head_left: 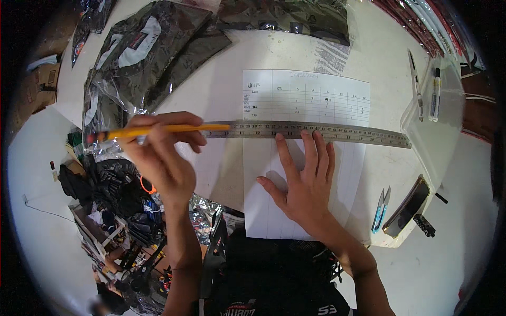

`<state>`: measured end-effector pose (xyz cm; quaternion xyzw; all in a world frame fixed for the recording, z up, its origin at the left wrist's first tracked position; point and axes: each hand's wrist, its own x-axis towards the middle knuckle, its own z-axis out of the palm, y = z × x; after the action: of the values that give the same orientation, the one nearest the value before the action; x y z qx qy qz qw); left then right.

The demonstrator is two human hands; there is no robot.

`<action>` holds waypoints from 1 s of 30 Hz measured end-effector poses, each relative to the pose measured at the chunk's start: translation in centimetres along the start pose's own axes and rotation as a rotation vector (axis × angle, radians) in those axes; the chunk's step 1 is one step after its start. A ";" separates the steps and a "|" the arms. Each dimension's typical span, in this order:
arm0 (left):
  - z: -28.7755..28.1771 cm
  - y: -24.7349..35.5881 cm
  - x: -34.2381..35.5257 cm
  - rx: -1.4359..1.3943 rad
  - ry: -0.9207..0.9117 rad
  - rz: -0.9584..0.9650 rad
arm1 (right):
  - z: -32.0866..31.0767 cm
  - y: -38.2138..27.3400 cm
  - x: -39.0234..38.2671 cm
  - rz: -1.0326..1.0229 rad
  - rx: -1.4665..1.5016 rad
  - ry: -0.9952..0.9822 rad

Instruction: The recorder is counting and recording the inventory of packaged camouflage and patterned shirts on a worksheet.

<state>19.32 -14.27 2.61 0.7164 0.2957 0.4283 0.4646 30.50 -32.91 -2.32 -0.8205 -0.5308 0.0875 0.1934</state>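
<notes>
A yellow pencil (184,128) is pinched in my left hand (166,163), held level with its tip over the left part of a long steel ruler (363,136). The ruler lies across a white sheet of paper (258,184) that bears a hand-drawn table in its upper part. Below the ruler, fainter vertical lines run down the sheet. My right hand (308,189) lies flat with fingers spread, its fingertips on the ruler's lower edge and its palm over the paper.
Blue thread snips (379,211) and a dark phone (407,206) lie at the table's right edge. Farther up are a marker (435,95) and a slim metal tool (416,87). Dark garments in clear bags (158,58) cover the far left. Clutter (116,184) fills the floor at left.
</notes>
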 end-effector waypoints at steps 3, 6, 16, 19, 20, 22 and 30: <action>1.0 -0.9 -0.6 0.038 -0.072 -0.076 | 0.1 0.2 -0.1 0.011 -0.009 -0.009; 1.2 -0.8 -0.1 0.000 -0.096 -0.076 | 0.0 0.2 0.0 0.000 -0.003 0.000; 1.6 -1.3 -0.1 0.068 -0.109 -0.055 | 0.2 0.0 0.0 0.005 -0.019 0.021; 1.7 -1.3 -0.3 0.100 -0.115 -0.044 | 0.2 0.1 0.0 0.010 -0.014 0.027; 1.8 -1.4 -0.4 0.122 -0.121 -0.029 | 0.3 0.1 0.0 0.011 -0.016 0.022; 1.7 -1.3 -0.4 0.146 -0.127 -0.014 | 0.2 0.0 0.0 0.012 -0.016 0.018; 1.8 -1.2 -0.2 0.116 -0.117 -0.025 | -0.1 -0.1 0.1 0.021 -0.016 0.001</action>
<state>20.80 -14.72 1.04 0.7624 0.3012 0.3620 0.4439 30.52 -32.82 -2.20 -0.8277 -0.5225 0.0847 0.1862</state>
